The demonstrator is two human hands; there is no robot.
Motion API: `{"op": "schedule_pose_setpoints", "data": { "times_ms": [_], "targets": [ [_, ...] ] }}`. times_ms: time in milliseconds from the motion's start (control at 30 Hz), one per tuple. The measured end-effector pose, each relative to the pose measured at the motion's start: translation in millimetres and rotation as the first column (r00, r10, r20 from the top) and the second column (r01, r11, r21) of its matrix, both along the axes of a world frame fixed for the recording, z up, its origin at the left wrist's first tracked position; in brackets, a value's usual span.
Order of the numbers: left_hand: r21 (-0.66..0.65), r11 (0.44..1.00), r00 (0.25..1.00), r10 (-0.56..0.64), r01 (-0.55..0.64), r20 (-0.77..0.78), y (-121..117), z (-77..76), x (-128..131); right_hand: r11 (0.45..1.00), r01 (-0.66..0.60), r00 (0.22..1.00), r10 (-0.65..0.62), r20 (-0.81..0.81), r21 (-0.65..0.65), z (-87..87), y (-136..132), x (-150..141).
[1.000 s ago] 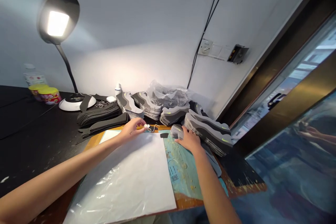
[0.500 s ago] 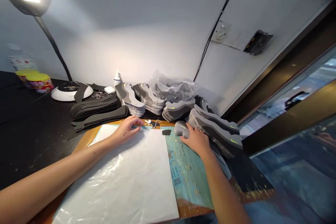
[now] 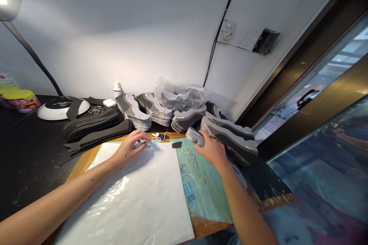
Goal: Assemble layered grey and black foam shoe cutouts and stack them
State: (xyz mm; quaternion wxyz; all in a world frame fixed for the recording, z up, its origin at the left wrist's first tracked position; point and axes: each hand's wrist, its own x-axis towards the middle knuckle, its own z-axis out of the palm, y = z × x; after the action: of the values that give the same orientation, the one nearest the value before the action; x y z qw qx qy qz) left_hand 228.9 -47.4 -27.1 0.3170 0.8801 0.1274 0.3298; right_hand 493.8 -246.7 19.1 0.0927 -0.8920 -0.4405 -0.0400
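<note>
My right hand (image 3: 212,149) is closed around a small stack of grey cut pieces (image 3: 195,136), thumb at its near edge and fingers over its right end. Curled at the top edge of a plastic-covered white sheet (image 3: 135,199), my left hand (image 3: 133,144) has thumb and forefinger close together. A tiny pale thing (image 3: 148,144) shows at those fingertips, too small to name. Between the hands lie a white earphone with its cord (image 3: 156,137) and a small dark piece (image 3: 176,144). Layered grey panels with a yellow swoosh (image 3: 230,138) are stacked right behind my right hand.
More grey panel stacks (image 3: 133,113) and dark strips (image 3: 92,122) line the back. Behind them stand a clear plastic bag (image 3: 181,93) and a small white bottle (image 3: 117,90). A lamp base (image 3: 54,111) is at left; a glass door frame (image 3: 310,118) borders the right.
The camera view has turned slightly right, so things sit further left. The small stack under my right hand looks more tilted, its layered edge showing. My left hand stays at the sheet's top edge.
</note>
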Motion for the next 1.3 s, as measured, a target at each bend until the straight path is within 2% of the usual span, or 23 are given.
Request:
{"op": "schedule_pose_setpoints", "data": {
  "times_ms": [67, 133, 200, 300, 367, 433, 500, 567, 700, 833, 1033, 1133, 1233, 1300],
  "targets": [
    [0.019, 1.0, 1.0, -0.024, 0.024, -0.012, 1, 2.4, 1, 0.999, -0.039, 0.997, 0.04, -0.062, 0.021, 4.5, -2, -2],
    [0.049, 0.996, 0.996, -0.073, 0.076, -0.054, -1, 11.0, 10, 0.996, -0.083, 0.987, 0.084, -0.137, 0.016, 8.5, -3, -3],
    [0.104, 0.981, 0.98, -0.149, 0.164, -0.135, -7, 23.1, 30, 0.993, -0.121, 0.973, 0.121, -0.195, 0.01, 11.4, -2, -3],
    [0.208, 0.921, 0.929, -0.28, 0.331, -0.241, -20, 34.7, 76, 0.988, -0.157, 0.963, 0.153, -0.222, 0.0, 11.7, -2, -3],
    [0.222, 0.912, 0.93, -0.299, 0.345, -0.214, -26, 32.3, 105, 0.982, -0.185, 0.962, 0.175, -0.208, -0.029, 7.7, -2, -4],
    [0.189, 0.89, 0.902, -0.375, 0.415, -0.215, -30, 23.2, 124, 0.966, -0.249, 0.954, 0.234, -0.188, -0.063, 1.0, -3, -5],
    [0.128, 0.856, 0.857, -0.469, 0.501, -0.216, -33, 12.0, 130, 0.944, -0.316, 0.937, 0.295, -0.187, -0.094, -5.5, -4, -6],
    [0.084, 0.845, 0.841, -0.506, 0.528, -0.193, -35, 3.2, 128, 0.935, -0.33, 0.933, 0.302, -0.196, -0.129, -8.4, -4, -8],
    [0.057, 0.889, 0.883, -0.44, 0.454, -0.165, -43, -2.6, 122, 0.938, -0.286, 0.952, 0.254, -0.169, -0.198, -0.6, -5, -10],
    [0.005, 0.913, 0.904, -0.403, 0.407, -0.141, -47, -2.5, 125, 0.919, -0.305, 0.95, 0.274, -0.152, -0.251, 11.4, -4, -7],
    [-0.126, 0.938, 0.943, -0.33, 0.323, -0.034, -44, -2.5, 127, 0.912, -0.364, 0.93, 0.347, -0.121, -0.19, 13.0, 1, -3],
    [-0.221, 0.93, 0.956, -0.286, 0.292, 0.062, -41, -2.3, 127, 0.925, -0.354, 0.934, 0.342, -0.101, -0.138, 15.2, 0, -2],
    [-0.305, 0.908, 0.956, -0.251, 0.287, 0.152, -38, -1.7, 129, 0.93, -0.353, 0.934, 0.343, -0.103, -0.103, 24.9, -3, 2],
    [-0.435, 0.857, 0.957, -0.201, 0.275, 0.209, -38, -0.7, 129, 0.95, -0.31, 0.947, 0.305, -0.099, -0.044, 34.0, 0, 3]
  ]
}}
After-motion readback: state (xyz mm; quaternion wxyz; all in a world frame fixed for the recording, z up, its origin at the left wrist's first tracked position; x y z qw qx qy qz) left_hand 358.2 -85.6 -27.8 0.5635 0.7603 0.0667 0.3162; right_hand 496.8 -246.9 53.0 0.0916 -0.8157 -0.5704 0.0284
